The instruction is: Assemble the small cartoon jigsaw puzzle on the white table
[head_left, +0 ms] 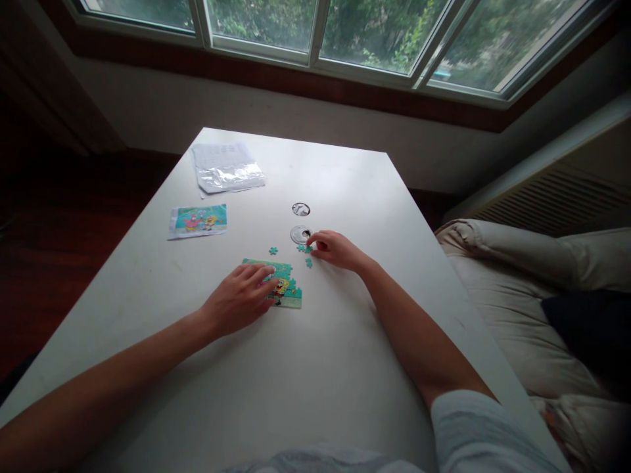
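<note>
A small, partly built cartoon jigsaw puzzle (288, 289) lies on the white table (315, 368). My left hand (239, 299) rests flat on the puzzle's left side, fingers stretched out. My right hand (335, 249) reaches farther back, its fingertips pinched on a teal loose piece (306, 249). Two more loose teal pieces lie close by, one (273, 250) to the left and one (309, 263) just in front of the right hand.
A reference picture card (198, 221) lies at the left. A clear plastic bag on paper (225, 169) sits near the far left corner. Behind the right hand are a round cable hole (300, 209) and its cover (298, 234). A cushioned sofa (522, 289) stands to the right.
</note>
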`<action>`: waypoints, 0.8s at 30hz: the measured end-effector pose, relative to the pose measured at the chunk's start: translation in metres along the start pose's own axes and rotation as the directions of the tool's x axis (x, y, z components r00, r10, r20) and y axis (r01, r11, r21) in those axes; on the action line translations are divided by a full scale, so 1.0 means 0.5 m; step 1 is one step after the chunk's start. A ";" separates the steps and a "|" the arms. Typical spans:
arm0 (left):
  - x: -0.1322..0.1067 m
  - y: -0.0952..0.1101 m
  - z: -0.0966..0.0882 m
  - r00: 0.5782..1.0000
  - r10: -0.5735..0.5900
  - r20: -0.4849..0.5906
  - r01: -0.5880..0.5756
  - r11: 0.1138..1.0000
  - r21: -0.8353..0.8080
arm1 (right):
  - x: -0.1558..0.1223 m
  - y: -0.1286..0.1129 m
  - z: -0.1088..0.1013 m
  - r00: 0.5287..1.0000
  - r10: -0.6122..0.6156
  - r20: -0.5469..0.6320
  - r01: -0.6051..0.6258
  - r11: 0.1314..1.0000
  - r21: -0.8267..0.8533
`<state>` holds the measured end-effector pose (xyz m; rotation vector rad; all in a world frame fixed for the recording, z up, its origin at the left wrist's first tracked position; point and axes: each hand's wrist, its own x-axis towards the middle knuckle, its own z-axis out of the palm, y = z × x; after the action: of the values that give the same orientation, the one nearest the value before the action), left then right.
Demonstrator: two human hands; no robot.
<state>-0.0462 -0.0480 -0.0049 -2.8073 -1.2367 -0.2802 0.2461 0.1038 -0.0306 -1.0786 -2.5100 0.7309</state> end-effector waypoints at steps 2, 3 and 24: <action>-0.001 0.003 0.012 0.999 0.047 0.020 -0.046 0.998 -0.046 | 0.003 -0.001 0.008 0.999 -0.014 -0.036 0.013 1.000 -0.026; -0.002 0.003 0.016 0.999 0.037 0.030 -0.035 0.998 -0.054 | 0.004 -0.001 0.011 0.999 -0.020 -0.049 0.019 0.999 -0.036; -0.004 0.000 0.028 0.988 0.155 0.000 -0.153 0.973 -0.171 | 0.007 -0.016 0.044 0.989 0.036 -0.143 -0.054 0.990 -0.128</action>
<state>-0.0456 -0.0475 -0.0193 -3.0345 -1.0351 -0.3762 0.2288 0.0943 -0.0439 -1.1910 -2.4489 0.4883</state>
